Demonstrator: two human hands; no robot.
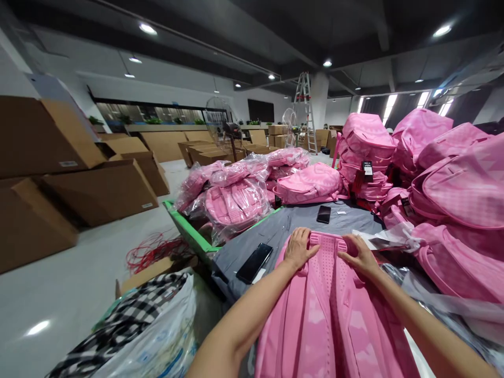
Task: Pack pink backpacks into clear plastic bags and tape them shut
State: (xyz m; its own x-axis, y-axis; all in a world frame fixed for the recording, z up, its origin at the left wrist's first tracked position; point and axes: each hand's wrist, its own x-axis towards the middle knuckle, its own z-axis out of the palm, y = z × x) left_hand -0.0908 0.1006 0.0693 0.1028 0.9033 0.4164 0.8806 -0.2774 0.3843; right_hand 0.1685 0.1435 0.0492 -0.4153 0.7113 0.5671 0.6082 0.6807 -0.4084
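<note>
And there's the pink backpack, lower centre of the frame, straps facing us! Both hands are on its top edge, set apart: the left hand clamped at the left corner, the right hand clamped at the right, thumbs on the near side. One phone lies left of the left hand, another just beyond, both on grey cloth. More pink bags pile high at the right edge, plastic-wrapped ones fill centre left, and cartons crowd the far left!
</note>
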